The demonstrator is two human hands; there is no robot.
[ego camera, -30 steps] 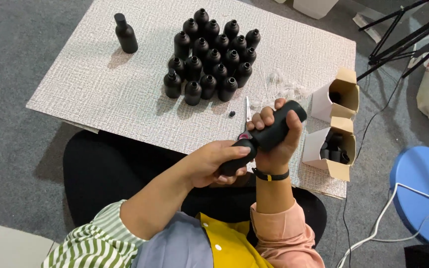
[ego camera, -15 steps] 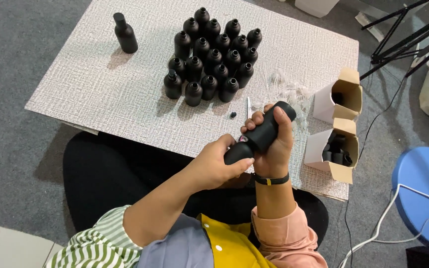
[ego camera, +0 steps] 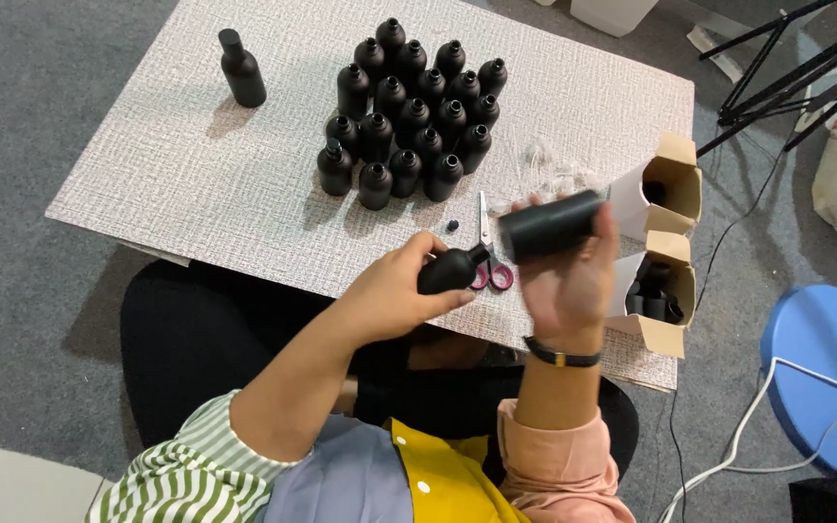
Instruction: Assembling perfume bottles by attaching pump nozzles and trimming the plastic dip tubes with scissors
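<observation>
- Counter (ego camera: pixel 196 184): a textured board over the person's lap; it carries a cluster of black bottles (ego camera: pixel 409 111) at centre, and a lone bottle (ego camera: pixel 242 68) stands well apart at far left
- Boxes (ego camera: pixel 666 247): two open cardboard boxes at the right edge, just beside the right hand; the near one holds dark items
- Tube (ego camera: pixel 549 225): a black cylinder, clamped in the right hand (ego camera: pixel 569 286), raised above the counter; long axis near horizontal, its open-looking end facing left toward the left hand
- Bottle (ego camera: pixel 452 271): small, black, gripped in the closed left hand (ego camera: pixel 399 291); long axis near horizontal, neck pointing right at the tube, a short gap between them
- Scissors (ego camera: pixel 488 252): red handles, lying on the counter under the two hands
</observation>
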